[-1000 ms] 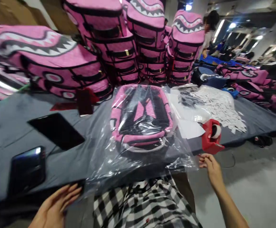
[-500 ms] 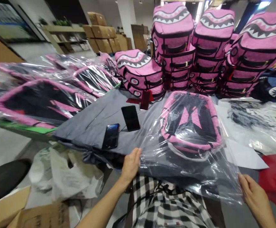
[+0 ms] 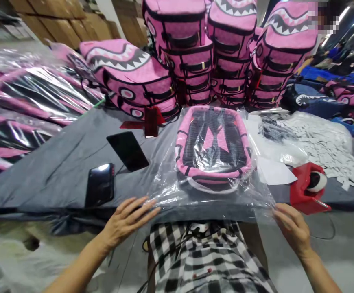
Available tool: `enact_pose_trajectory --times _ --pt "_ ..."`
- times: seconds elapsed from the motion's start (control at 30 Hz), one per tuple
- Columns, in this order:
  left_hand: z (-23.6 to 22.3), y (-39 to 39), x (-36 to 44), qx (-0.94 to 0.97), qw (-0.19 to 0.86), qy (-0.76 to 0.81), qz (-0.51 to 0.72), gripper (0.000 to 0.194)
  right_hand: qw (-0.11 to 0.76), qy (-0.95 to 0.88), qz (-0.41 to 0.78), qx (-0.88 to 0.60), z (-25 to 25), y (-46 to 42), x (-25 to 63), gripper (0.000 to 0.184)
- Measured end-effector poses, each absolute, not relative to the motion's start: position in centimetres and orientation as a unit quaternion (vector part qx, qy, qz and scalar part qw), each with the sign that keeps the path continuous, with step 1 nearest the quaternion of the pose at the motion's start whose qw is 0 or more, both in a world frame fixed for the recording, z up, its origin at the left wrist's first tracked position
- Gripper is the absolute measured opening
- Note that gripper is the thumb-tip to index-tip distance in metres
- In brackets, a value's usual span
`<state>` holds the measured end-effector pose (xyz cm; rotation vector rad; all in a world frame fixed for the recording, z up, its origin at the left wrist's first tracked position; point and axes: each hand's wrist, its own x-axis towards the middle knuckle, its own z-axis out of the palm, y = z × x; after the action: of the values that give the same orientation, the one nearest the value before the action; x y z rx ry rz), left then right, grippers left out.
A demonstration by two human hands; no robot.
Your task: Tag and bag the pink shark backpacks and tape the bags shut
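A pink and black backpack (image 3: pixel 215 142) lies back-panel up on the grey-covered table, inside a clear plastic bag (image 3: pixel 171 195). The bag's loose open end spreads toward my body. My left hand (image 3: pixel 131 219) rests at its near left corner, fingers stretched out and slightly apart, fingertips touching the film. At the near right corner, my right hand (image 3: pixel 294 228) has its thumb and fingers closed on the edge of the film.
A black phone (image 3: pixel 100 185) and a dark flat panel (image 3: pixel 128 150) lie left. A red tape dispenser (image 3: pixel 308 189), white paper (image 3: pixel 274 173) and many small white slips (image 3: pixel 329 142) lie right. Stacked pink backpacks (image 3: pixel 189 61) stand behind; bagged ones (image 3: pixel 42 97) lie far left.
My left hand has gone from gripping the film to lying with fingers stretched out. The bag's near end sits flatter and closer to the table edge. The view has turned right.
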<state>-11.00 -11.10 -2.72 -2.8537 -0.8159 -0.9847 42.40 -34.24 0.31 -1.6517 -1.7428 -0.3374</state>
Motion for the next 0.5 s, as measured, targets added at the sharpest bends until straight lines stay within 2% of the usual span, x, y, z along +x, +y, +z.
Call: enact_pose_trajectory --times 0.07,0.17,0.23,0.33,0.4,0.5 --pt "-2.1 -10.8 -10.5 -0.922 -0.045 -0.242 -0.299 0.037 0.397 -0.643 -0.030 -0.654 1.1 -34.1 42.2 0.014" --pt "-0.7 -10.4 -9.3 -0.883 -0.184 -0.277 -0.332 0.028 0.495 -0.537 0.068 -0.680 1.7 -32.9 41.4 0.026" --pt "-0.3 -10.4 -8.4 -0.825 -0.265 -0.319 -0.384 0.027 0.581 -0.462 0.069 -0.667 1.4 -31.6 40.4 0.036" --pt "-0.6 -10.8 -6.9 -0.706 -0.352 -0.407 -0.462 0.032 0.678 -0.346 0.009 -0.649 0.6 -28.8 38.6 0.048" --pt "-1.1 -10.8 -5.6 -0.619 -0.393 -0.471 -0.490 0.039 0.677 -0.292 -0.046 -0.674 0.3 -27.0 37.8 0.054" --pt "-1.4 -10.0 -3.6 -0.521 -0.440 -0.532 -0.502 0.051 0.622 -0.266 -0.068 -0.733 0.6 -24.9 37.8 0.061"
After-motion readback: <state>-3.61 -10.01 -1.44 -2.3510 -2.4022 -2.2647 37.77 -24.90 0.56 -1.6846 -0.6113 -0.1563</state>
